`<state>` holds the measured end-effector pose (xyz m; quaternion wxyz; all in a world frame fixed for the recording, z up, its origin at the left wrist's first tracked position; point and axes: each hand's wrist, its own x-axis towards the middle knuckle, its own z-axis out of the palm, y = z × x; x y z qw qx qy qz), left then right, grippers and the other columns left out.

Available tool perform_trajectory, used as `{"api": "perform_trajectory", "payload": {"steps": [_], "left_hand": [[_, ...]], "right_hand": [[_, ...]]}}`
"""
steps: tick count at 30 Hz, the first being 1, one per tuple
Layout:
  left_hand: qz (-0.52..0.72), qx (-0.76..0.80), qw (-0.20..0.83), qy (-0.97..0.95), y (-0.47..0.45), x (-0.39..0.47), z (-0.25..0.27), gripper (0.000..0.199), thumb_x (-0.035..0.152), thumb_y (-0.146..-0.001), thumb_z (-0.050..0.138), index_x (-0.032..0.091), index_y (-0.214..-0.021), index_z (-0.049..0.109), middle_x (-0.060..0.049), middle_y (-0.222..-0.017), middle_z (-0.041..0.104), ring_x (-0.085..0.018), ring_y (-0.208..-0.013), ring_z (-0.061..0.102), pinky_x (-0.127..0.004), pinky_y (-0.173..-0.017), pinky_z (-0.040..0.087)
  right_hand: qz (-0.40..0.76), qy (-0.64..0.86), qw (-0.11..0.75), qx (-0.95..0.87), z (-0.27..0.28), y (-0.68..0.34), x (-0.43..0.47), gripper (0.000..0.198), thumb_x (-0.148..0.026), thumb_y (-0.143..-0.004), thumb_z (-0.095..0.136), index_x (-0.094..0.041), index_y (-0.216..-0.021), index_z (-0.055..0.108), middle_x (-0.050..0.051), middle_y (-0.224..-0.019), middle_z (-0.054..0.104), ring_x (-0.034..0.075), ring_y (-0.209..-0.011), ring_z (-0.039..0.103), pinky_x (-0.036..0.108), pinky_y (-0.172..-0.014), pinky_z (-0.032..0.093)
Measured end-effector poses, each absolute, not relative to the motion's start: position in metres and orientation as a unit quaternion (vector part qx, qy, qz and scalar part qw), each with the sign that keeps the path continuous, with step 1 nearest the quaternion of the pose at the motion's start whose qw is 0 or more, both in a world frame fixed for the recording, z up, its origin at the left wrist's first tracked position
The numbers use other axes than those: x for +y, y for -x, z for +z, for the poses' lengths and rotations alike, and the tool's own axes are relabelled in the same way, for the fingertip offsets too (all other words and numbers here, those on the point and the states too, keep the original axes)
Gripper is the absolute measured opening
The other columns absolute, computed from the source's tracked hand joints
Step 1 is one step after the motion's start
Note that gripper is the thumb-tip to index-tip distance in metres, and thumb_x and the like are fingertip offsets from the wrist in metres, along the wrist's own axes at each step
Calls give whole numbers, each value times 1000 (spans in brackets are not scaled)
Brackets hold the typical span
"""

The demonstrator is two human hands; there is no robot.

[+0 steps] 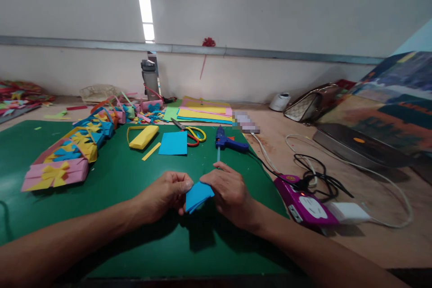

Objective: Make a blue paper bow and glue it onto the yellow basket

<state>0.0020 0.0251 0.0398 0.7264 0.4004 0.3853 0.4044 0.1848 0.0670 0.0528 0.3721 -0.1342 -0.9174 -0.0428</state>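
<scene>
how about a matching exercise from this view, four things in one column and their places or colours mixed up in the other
Column one
1. folded blue paper
2. scissors
3. bottle
4. power strip

Column two
A. purple, to the right of the green mat
B. red and yellow at one end
C. held between the left hand and the right hand
D. upright, towards the back

Pairs: 1-C, 2-B, 3-D, 4-A
</scene>
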Motion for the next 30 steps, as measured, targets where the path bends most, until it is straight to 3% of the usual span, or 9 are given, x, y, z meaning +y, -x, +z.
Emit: {"api": "perform_trajectory", "payload": {"steps": [5, 10, 12, 16, 20, 23, 26, 30], "left_hand": [[413, 399, 699, -427, -3, 23, 42, 36, 49, -73, 65, 16, -69, 53, -3, -59, 63, -10, -45, 54, -20, -43, 39], [479, 369, 639, -476, -1, 21, 44, 47, 62, -82, 41, 17, -83, 57, -4, -63, 63, -13, -51, 56, -24, -51, 44], [483, 384, 593, -517, -1, 19, 47, 41, 56, -80, 50, 16, -84, 57, -3, -62, 63, -12, -52, 56, -24, -53, 44], [487, 446, 525, -537, -5, 17, 53, 22, 35, -70, 66, 16, -72, 56, 1, -55, 59, -11, -49, 52, -23, -52, 43], [489, 477, 469, -560, -4, 16, 53, 16, 29, -74, 59, 16, -65, 55, 1, -55, 60, -11, -49, 53, -23, -51, 42], [468, 496, 387, -621, 0, 15, 52, 15, 25, -77, 56, 16, -64, 56, 0, -56, 61, -11, -51, 54, -22, -52, 40], [441, 496, 306, -683, 3, 13, 52, 17, 21, -79, 55, 17, -63, 59, 0, -55, 61, -11, -52, 53, -21, -54, 39], [426, 499, 282, -700, 4, 13, 53, 18, 21, -79, 54, 17, -64, 60, 1, -55, 61, -11, -51, 53, -21, -52, 37]], "right_hand": [[-42, 147, 375, -914, 54, -183, 65, 17, -8, -86, 40, -17, -81, 52, 2, -61, 60, 15, -56, 53, 33, -72, 44], [-8, 189, 398, -898, 54, -181, 63, 25, -12, -89, 42, -20, -66, 47, -1, -54, 51, 14, -51, 44, 28, -60, 41], [21, 206, 399, -893, 52, -181, 62, 26, -14, -89, 43, -20, -65, 47, -1, -55, 51, 14, -51, 44, 26, -54, 38], [94, 226, 378, -893, 49, -180, 59, 23, -18, -90, 44, -18, -67, 52, 1, -59, 55, 14, -54, 49, 24, -51, 36], [139, 227, 366, -892, 50, -179, 56, 24, -25, -90, 48, -18, -68, 56, 0, -58, 57, 13, -52, 51, 23, -51, 37], [183, 260, 373, -872, 54, -179, 55, 16, -32, -87, 54, -18, -84, 59, 2, -69, 63, 14, -60, 57, 24, -56, 44], [186, 275, 405, -852, 57, -181, 56, 19, -32, -84, 58, -18, -97, 57, 3, -78, 66, 16, -68, 62, 26, -63, 48], [176, 262, 412, -855, 58, -183, 55, 16, -30, -85, 57, -20, -97, 57, 3, -78, 66, 16, -66, 62, 26, -62, 48]]}}
